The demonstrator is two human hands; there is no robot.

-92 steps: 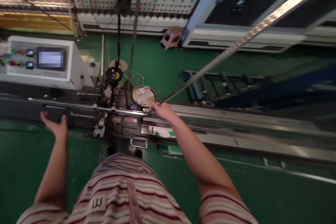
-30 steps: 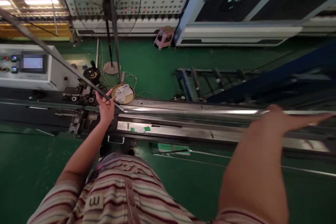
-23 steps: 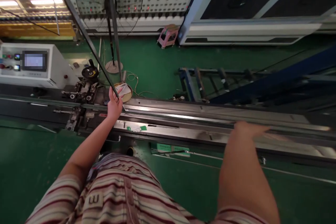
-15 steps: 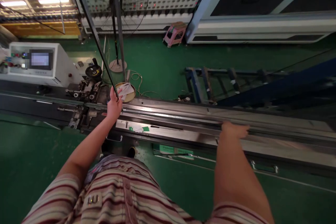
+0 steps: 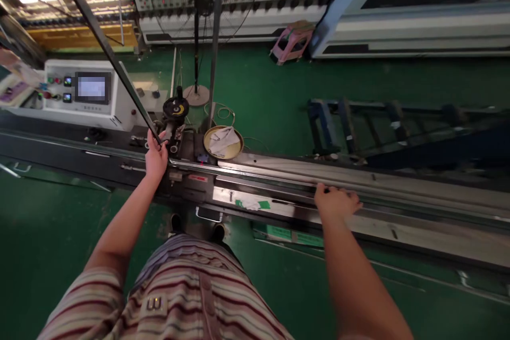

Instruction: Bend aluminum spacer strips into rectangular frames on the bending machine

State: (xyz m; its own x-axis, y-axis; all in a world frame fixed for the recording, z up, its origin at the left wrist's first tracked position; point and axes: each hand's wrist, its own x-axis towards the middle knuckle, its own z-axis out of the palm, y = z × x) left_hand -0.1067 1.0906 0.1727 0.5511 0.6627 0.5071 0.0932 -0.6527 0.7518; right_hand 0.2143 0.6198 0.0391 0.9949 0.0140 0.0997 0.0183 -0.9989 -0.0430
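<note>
Beside the black wheel (image 5: 175, 109), the left hand (image 5: 156, 158) pinches the lower end of a slanting metal bar (image 5: 115, 66). Over the silver strip (image 5: 247, 173) along the bench (image 5: 223, 196), the right hand (image 5: 337, 204) curves; whether its fingers grip, I cannot tell.

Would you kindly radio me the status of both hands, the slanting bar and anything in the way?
Left hand around slanting bar. Right hand at bench strip, hold unclear. Round dish with cloth beside strip, not on it.
</note>
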